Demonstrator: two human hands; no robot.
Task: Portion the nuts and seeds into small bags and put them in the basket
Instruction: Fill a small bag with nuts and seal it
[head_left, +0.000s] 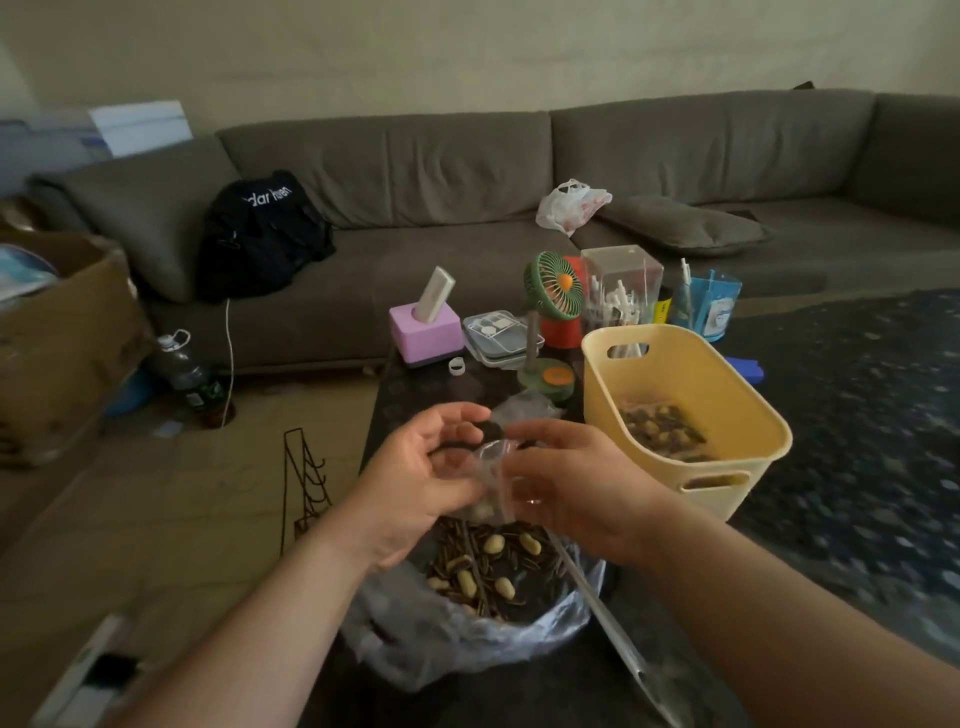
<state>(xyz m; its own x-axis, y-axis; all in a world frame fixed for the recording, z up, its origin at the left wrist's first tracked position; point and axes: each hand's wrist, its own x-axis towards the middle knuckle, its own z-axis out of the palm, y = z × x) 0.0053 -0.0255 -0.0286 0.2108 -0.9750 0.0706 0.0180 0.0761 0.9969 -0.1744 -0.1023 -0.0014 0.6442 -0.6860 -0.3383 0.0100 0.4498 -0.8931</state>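
Because the mouth needs spreading before filling, the left hand (415, 467) and right hand (566, 483) are each pinching the small bag (491, 467) directly above the big bag of nuts and seeds (493, 571), probably so spills are dropping back in; the yellow basket (727, 384) is waiting right of it.

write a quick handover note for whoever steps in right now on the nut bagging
Left hand and right hand both pinch a small clear bag, held over the big plastic bag of nuts and seeds; a few nuts show in its bottom.
A spoon rests in the big bag.
Done: at least one filled bag lies in the yellow basket, to the right.
Left: finish this bag, basket it, portion the rest.
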